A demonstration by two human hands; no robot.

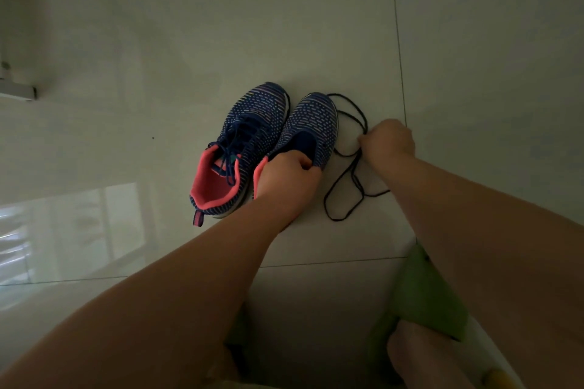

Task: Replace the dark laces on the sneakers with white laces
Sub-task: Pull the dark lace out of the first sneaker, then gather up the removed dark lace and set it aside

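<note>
Two blue knit sneakers with coral-pink linings stand side by side on a pale tiled floor (316, 25), toes pointing away from the person. The left sneaker (243, 142) still carries its dark lace (235, 139), threaded through the eyelets with the loose ends trailing over the pink opening. The right sneaker (311, 126) just beside it has bare eyelets and a dark tongue showing. The left hand (286, 180) rests on the rear part of the right sneaker, covering its opening; the fingers are curled over the collar and the thumb presses in against the side, so the hand grips the shoe. The right hand (387, 140) is down at the floor just to the right of that sneaker, with its fingers bunched together and pinching the removed dark lace (344, 186) at the point where the strands cross. From that pinch one loop of the lace runs up and round beside the toe of the right sneaker, and a longer loop lies on the tile toward the person, with one end pointing off to the right. Both forearms are bare. At the lower right a green garment (426, 294) covers part of the person's leg, and a bright window reflection (69, 230) lies on the floor at the left.
</note>
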